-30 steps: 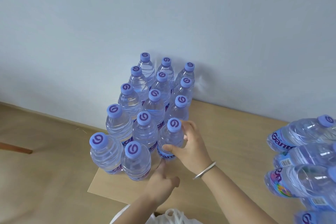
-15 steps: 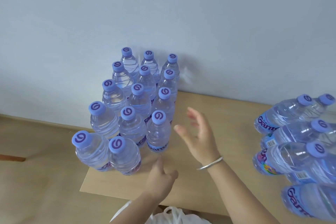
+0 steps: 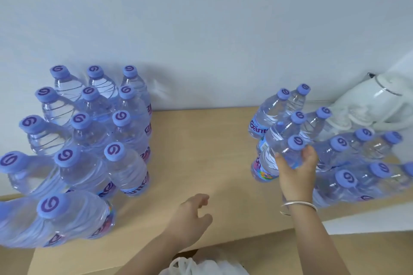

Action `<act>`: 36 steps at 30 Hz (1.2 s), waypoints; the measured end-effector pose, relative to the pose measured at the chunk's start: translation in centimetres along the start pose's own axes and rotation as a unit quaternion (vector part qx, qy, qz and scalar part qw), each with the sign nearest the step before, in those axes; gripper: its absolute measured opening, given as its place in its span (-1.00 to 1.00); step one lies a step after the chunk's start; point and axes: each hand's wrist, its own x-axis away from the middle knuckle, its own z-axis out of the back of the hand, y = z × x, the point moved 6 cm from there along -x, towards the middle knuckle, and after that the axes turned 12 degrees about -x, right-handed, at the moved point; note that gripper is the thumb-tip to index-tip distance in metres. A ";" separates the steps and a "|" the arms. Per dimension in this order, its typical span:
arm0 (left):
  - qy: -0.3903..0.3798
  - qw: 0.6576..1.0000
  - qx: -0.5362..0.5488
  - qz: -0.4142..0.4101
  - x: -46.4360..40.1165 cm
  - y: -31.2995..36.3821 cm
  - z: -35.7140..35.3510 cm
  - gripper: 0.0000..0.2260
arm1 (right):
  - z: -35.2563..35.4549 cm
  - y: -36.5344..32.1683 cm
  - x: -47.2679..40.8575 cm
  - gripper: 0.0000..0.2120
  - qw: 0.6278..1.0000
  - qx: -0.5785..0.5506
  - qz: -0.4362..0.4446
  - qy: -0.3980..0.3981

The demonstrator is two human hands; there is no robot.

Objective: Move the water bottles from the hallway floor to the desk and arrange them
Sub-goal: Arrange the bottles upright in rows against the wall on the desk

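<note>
Several clear water bottles with purple caps stand in tidy rows (image 3: 93,131) on the left of the light wooden desk (image 3: 201,140), against the white wall. A second, looser group of bottles (image 3: 348,154) stands on the desk's right side. My right hand (image 3: 297,169), with a silver bangle on the wrist, grips the front left bottle (image 3: 279,154) of that right group just below its cap. My left hand (image 3: 192,214) hovers over the desk's front middle with loosely curled fingers and holds nothing.
A white electric kettle (image 3: 380,100) stands at the back right by the wall, behind the right group. A white plastic bag (image 3: 201,267) shows at the bottom edge below the desk front. Bare desk surface lies between the two bottle groups.
My right hand left the front bottle of the left rows, swung right and took hold of a bottle in the right group. The view turned right. My left hand stayed low.
</note>
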 end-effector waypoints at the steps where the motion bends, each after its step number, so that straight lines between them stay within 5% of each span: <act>1: -0.004 1.000 -0.004 -0.004 -0.1 0.2 0.0 -0.57 | -0.4 0.3 -0.4 -0.47 1.000 0.003 -0.011 -0.023; 9: 0.005 1.000 -0.007 -0.012 0.1 0.0 0.9 -0.43 | -1.1 -1.4 0.8 -0.65 0.998 -0.004 0.030 -0.048; 12: -0.012 0.996 0.090 -0.004 0.4 0.9 1.8 -0.26 | -1.9 -4.0 1.6 -0.75 0.987 -0.082 0.019 -0.135; 14: -0.085 0.950 0.300 0.027 0.6 1.9 2.2 -0.21 | -3.3 -5.8 2.5 -0.78 0.960 -0.147 0.002 -0.240; 16: -0.169 0.862 0.477 0.042 1.1 2.8 2.8 -0.31 | -4.9 -7.5 3.4 -0.75 0.923 -0.209 -0.014 -0.323; 18: -0.223 0.798 0.559 0.039 1.7 3.0 3.7 -0.36 | -6.5 -9.1 4.6 -0.66 0.874 -0.272 -0.034 -0.401; 21: -0.240 0.756 0.609 0.012 2.7 1.8 4.3 -0.25 | -8.8 -10.3 6.2 -0.56 0.815 -0.327 -0.083 -0.472; 25: -0.152 0.771 0.619 -0.021 3.5 -0.4 5.4 -0.15 | -10.7 -10.7 7.1 -0.67 0.859 -0.208 -0.047 -0.466; 29: -0.063 0.851 0.519 -0.042 4.4 -1.9 7.1 -0.11 | -12.4 -10.5 7.5 -0.57 0.891 -0.098 -0.017 -0.442; 33: -0.015 0.885 0.463 -0.039 5.3 -3.7 7.2 -0.21 | -13.9 -9.8 9.3 -0.49 0.881 -0.084 -0.012 -0.466; 36: -0.007 0.873 0.487 -0.036 6.1 -4.6 6.8 -0.17 | -15.0 -9.5 10.5 -0.45 0.869 -0.072 -0.025 -0.488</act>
